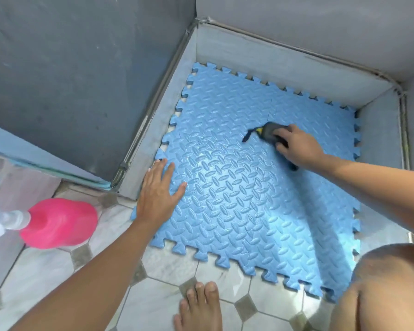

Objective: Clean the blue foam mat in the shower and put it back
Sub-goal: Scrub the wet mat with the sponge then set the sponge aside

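Observation:
The blue foam mat (pixel 249 187), with a diamond-plate texture and jigsaw edges, lies on the shower floor, its near edge reaching out over the tiles. My left hand (pixel 159 194) rests flat with spread fingers on the mat's near-left edge. My right hand (pixel 294 144) grips a dark grey cloth (pixel 265 132) with a bit of yellow showing and presses it against the far middle of the mat. Part of the cloth is hidden under my hand.
A pink spray bottle (pixel 60 223) with a clear nozzle stands on the tiled floor (pixel 165 304) at the left. A low grey curb (pixel 285 63) and grey walls enclose the shower. My bare foot (pixel 198 306) and knee (pixel 390 290) are at the bottom.

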Demonstrator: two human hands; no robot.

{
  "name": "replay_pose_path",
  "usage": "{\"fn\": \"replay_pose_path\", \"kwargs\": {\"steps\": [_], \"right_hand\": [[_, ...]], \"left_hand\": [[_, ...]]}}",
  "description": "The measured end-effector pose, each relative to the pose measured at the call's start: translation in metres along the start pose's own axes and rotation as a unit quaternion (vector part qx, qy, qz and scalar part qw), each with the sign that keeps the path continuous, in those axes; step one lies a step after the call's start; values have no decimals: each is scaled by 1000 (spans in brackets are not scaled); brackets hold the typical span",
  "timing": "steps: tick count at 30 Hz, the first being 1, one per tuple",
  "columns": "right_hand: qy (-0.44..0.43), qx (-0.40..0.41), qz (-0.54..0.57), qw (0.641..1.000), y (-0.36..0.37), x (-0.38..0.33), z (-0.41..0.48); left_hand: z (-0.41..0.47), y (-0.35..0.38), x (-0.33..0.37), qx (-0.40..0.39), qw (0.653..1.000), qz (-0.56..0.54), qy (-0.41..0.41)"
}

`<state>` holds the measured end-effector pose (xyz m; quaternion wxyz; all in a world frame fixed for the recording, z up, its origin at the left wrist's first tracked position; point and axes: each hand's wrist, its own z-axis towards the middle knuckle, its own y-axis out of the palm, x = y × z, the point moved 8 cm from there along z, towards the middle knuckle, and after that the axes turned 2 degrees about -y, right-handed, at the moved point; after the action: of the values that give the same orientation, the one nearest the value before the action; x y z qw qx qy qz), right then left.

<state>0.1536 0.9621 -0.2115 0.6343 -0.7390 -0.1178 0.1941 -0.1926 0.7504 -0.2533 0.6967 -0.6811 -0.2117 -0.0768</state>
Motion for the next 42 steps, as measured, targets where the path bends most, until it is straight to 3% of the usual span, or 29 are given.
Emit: {"fn": "replay_pose_path", "kwargs": {"steps": [3, 6, 8, 10, 12, 14, 17, 19, 22, 25, 27, 30, 34, 36, 39, 42], "right_hand": [[150, 30, 76, 985, -2, 2, 12], [141, 48, 112, 982, 11, -56, -2], [52, 3, 123, 991, 21, -106, -20], [-90, -88, 121, 985, 33, -155, -51], [-214, -182, 101, 954, 44, -185, -91], [-257, -267, 79, 926, 49, -189, -115], [-205, -324, 113, 917, 38, -167, -115], [-125, -313, 205, 919, 14, -148, -105], [-36, -214, 360, 907, -39, -129, -89], [62, -144, 499, 852, -84, -115, -80], [102, -100, 555, 820, -105, -109, -77], [138, -37, 598, 788, -126, -100, -75], [168, -12, 656, 736, -127, -101, -82], [168, -14, 672, 721, -125, -105, -86], [153, -47, 673, 722, -117, -121, -86], [118, -122, 664, 728, -101, -157, -83]], "left_hand": [[0, 0, 0, -13, 1000, 14, -5], [2, -7, 7, -34, 999, 25, -12], [8, -13, 11, -70, 996, 44, -24], [14, -18, 14, -118, 989, 82, -30], [19, -27, 22, -162, 979, 122, -34], [24, -42, 32, -186, 972, 135, -47], [33, -76, 58, -180, 976, 105, -56], [43, -107, 81, -145, 986, 64, -42], [64, -169, 124, -66, 998, -19, -8], [81, -228, 163, -4, 997, -80, 17], [89, -250, 169, 14, 992, -125, -10], [85, -230, 149, -56, 984, -136, -101], [35, -147, 80, -235, 943, -10, -236], [8, -118, 56, -267, 927, -6, -264], [-7, -96, 67, -240, 916, -211, -242], [-12, -94, 102, -227, 842, -442, -212]]}}
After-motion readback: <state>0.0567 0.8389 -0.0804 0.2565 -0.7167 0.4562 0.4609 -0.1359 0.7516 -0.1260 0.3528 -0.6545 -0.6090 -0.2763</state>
